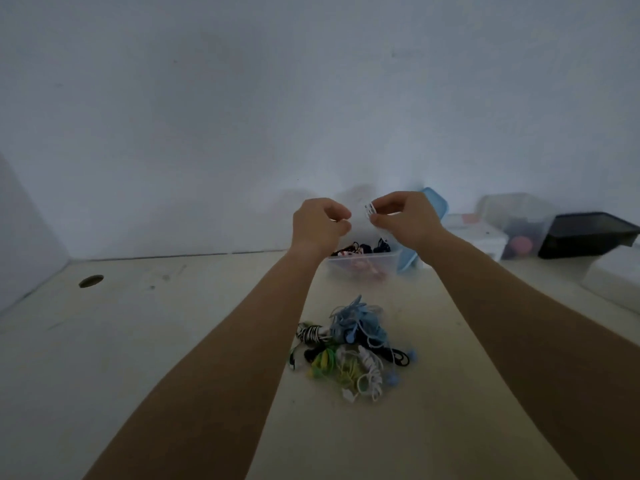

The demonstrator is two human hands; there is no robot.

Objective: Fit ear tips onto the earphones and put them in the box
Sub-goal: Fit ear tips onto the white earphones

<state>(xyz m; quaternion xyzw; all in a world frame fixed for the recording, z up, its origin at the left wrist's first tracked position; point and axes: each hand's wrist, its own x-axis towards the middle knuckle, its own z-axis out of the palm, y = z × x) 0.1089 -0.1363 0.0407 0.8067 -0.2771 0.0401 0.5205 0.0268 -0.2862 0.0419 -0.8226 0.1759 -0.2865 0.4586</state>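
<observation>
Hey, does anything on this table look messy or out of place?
Yes. The earphones lie in one tangled heap on the table, cords crossing. The blue lid leans tilted against the box instead of lying flat.

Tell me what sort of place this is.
Probably a desk against a bare wall, used for sorting: tabletop cable hole, plastic storage boxes at the right, a pile of earphones.

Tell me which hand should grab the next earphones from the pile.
Left, probably: the right hand pinches a small clear packet, while the left hand seems to hold nothing in its curled fingers. The pile lies between both arms.
</observation>
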